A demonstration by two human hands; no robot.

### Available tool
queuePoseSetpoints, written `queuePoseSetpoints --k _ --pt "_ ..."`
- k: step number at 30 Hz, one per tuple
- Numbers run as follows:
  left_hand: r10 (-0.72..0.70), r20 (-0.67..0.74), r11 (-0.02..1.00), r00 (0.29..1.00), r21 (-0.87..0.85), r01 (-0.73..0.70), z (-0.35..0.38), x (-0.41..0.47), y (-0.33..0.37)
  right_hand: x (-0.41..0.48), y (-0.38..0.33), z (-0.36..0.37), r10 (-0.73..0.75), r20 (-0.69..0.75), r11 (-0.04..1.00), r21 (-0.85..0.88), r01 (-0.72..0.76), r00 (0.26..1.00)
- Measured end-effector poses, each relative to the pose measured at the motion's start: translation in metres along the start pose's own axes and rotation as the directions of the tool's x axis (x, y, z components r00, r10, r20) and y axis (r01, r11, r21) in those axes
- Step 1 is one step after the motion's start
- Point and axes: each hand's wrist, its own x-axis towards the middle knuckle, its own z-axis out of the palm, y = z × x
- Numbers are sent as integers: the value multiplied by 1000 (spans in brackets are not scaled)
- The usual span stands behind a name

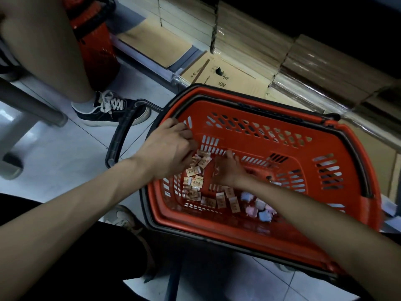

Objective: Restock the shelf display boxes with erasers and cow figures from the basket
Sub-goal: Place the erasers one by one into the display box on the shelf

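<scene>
The red slotted plastic shopping basket (217,228) stands on the tiled floor with both hands inside it. Small pastel pink and blue cow figures (260,208) lie on the basket floor just beside the right forearm, on the near side of the right hand (227,170). Small rectangular paper-wrapped erasers (196,183) lie scattered between the two hands and nearer than them. The right hand is back-up, fingers pointed down at the basket floor; whether it holds anything cannot be determined. The left hand (171,148) has its fingers curled round a cluster of erasers close to the basket's left wall. Beyond the left hand stands a black-and-white laced sneaker (112,109). Beyond the right hand lies a brown printed cardboard carton (234,74).
</scene>
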Motion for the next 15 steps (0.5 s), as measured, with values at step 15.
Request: queuePoseSetpoints --k 15 --pt "98 682 -874 725 -289 390 -60 40 79 -151 -72 -171 -250 -273 961 43 272 929"
